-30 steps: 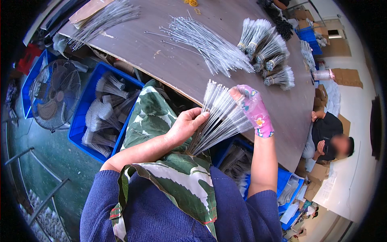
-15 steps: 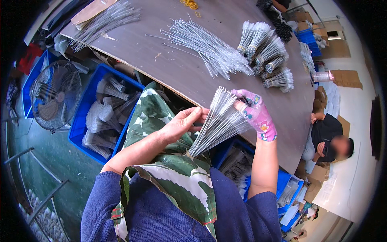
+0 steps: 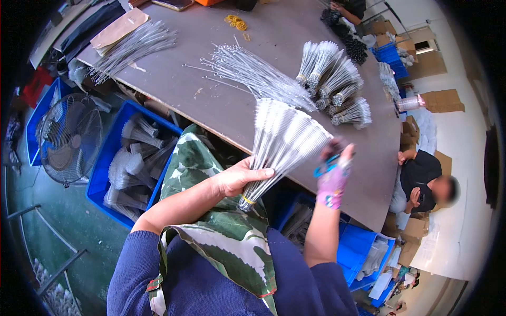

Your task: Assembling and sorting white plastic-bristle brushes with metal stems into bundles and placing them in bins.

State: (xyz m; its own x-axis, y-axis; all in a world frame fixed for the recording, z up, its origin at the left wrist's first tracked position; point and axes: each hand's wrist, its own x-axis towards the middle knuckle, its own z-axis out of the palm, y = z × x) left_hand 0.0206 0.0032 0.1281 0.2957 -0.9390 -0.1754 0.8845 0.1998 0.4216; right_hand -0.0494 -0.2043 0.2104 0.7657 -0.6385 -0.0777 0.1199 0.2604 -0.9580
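My left hand grips a fanned bundle of thin wire brushes near its bound lower end, where a yellow band holds the stems. The bristled tips spread upward over the table edge. My right hand, in a pink patterned glove, is raised at the right side of the fan with its fingers at the brush tips; a blue strap shows at the glove.
The grey table carries loose wire brushes, tied brush bundles, another pile at far left and yellow rubber bands. Blue crates with bundles and a fan stand left. A person sits right.
The bundle has been turned more upright and fanned wider. My right hand has slid from the top of the fan to its right edge.
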